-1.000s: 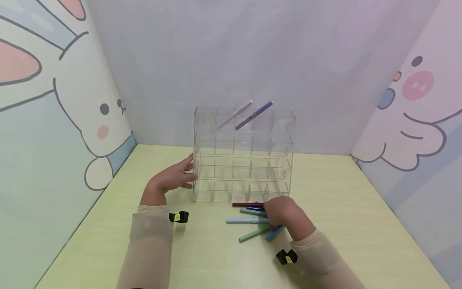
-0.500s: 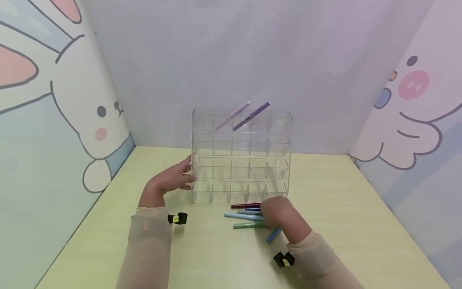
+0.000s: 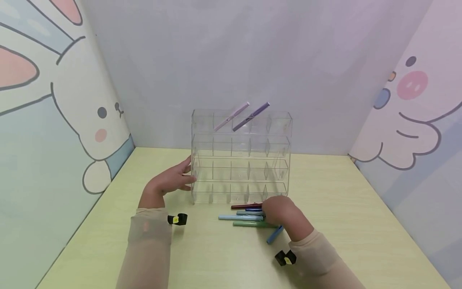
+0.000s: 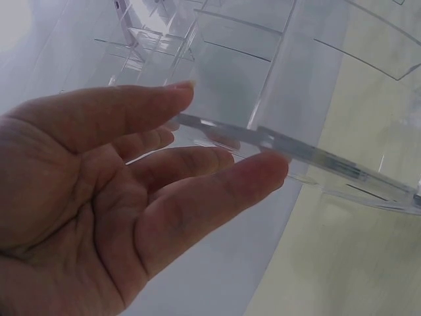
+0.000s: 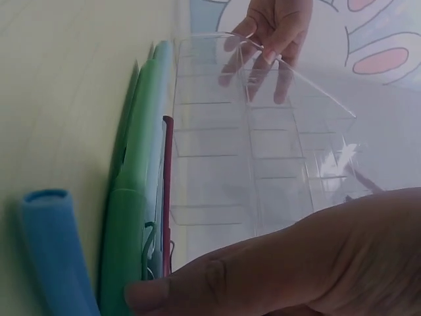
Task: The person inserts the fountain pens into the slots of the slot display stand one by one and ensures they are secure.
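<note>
My left hand (image 3: 173,178) touches the left side of a clear acrylic pen rack (image 3: 241,172), its fingers fairly straight and spread; the left wrist view shows the panel edge (image 4: 316,158) near the thumb and index finger. My right hand (image 3: 283,212) is over a group of pens at the rack's front right. Its thumb rests on a green pen (image 5: 125,217); the other fingers are hidden. Beside it lie a light blue pen (image 3: 240,218), a grey-blue pen (image 3: 249,213), a dark blue pen (image 3: 253,209) and a dark red pen (image 3: 245,206). A blue pen (image 3: 274,235) lies slanted, closest to me.
A pale pink pen (image 3: 232,116) and a purple pen (image 3: 251,116) lean in the rack's top row. The rack has several tiers of small compartments. It stands on a pale yellow table (image 3: 325,192), with a grey wall (image 3: 260,52) behind it.
The green pen has swung from a slant to nearly level alongside the others. The light blue pen has shifted left, and my right hand moved only slightly. The left hand stays at the rack.
</note>
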`<state>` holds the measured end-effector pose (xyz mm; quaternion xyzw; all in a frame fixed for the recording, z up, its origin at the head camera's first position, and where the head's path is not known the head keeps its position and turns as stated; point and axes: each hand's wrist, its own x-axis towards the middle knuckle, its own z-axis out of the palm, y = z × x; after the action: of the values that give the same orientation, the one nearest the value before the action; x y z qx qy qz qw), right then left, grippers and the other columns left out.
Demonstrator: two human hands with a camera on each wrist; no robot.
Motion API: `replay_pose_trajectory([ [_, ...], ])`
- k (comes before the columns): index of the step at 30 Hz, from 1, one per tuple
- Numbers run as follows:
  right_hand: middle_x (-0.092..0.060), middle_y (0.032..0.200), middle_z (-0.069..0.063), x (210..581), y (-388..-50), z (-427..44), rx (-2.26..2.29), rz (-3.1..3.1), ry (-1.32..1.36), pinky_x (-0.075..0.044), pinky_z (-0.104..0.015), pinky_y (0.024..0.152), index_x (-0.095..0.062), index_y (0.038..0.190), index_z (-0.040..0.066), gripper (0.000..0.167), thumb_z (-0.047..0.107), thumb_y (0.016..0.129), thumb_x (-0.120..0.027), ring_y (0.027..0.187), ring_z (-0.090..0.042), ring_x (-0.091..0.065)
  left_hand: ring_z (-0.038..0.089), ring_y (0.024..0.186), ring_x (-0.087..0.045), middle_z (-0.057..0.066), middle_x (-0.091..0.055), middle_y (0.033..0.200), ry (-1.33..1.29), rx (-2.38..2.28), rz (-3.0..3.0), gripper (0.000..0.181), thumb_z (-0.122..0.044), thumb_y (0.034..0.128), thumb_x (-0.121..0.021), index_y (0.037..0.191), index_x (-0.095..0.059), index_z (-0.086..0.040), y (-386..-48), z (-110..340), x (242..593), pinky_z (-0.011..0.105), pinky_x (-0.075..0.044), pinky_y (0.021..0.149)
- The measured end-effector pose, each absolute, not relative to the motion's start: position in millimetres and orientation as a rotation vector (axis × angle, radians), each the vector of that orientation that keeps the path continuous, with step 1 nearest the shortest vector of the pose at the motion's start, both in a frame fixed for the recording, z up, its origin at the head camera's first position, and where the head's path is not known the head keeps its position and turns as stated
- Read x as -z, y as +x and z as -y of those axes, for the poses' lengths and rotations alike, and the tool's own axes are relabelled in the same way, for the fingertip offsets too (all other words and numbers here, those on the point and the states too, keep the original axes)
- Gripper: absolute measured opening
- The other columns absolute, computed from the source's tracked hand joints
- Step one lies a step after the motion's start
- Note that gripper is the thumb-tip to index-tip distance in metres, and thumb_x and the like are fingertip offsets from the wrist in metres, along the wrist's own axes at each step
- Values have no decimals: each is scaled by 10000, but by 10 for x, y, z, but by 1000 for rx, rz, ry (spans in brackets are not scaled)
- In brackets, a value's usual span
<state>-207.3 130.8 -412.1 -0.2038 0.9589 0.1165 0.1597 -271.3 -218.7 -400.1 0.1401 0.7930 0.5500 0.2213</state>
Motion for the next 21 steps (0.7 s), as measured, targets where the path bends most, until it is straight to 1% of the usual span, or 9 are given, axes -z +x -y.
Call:
replay_pose_trajectory([
  [5,-490,642,15,4130,-2062,-1270,-329,-2698,-528,-329,-287,509,-596,680,138,171,119,827,-681,560,-143,-378,400,1382,-410,117,-177,1633,391,-1516,-2198,874,-184,991,-591,1506,10,-555,-2708,2187,3998,494,-499,1003],
  [8,-433,619,35,4110,-2063,-1306,-221,-2687,-530,-292,-289,518,-552,635,165,229,85,770,-718,558,-136,-348,397,1392,-396,100,-184,1633,400,-1518,-2195,871,-190,992,-592,1501,7,-564,-2703,2185,4002,497,-497,1005],
  [12,-467,637,68,4022,-2088,-1427,-8,-2700,-585,-330,-308,560,-531,635,197,279,91,783,-744,603,-133,-397,366,1390,-409,77,-238,1617,422,-1524,-2192,865,-173,995,-582,1492,-2,-580,-2697,2183,3996,503,-502,996],
  [15,-522,685,63,3941,-2125,-1512,117,-2701,-613,-367,-322,596,-563,687,195,238,84,796,-743,651,-142,-445,342,1384,-423,71,-260,1609,436,-1527,-2191,863,-162,998,-576,1494,-4,-576,-2695,2185,3988,502,-506,991],
  [17,-516,685,65,3905,-2153,-1553,203,-2695,-611,-362,-317,594,-562,698,197,229,69,800,-722,651,-137,-444,342,1385,-423,65,-253,1612,432,-1522,-2195,863,-168,998,-578,1496,-2,-572,-2700,2190,3994,499,-505,994],
  [21,-542,702,75,3847,-2199,-1616,361,-2665,-643,-393,-308,598,-582,743,211,190,130,843,-722,661,-120,-474,363,1394,-405,71,-225,1622,436,-1516,-2192,864,-177,999,-578,1496,8,-571,-2705,2197,4000,500,-499,1002],
])
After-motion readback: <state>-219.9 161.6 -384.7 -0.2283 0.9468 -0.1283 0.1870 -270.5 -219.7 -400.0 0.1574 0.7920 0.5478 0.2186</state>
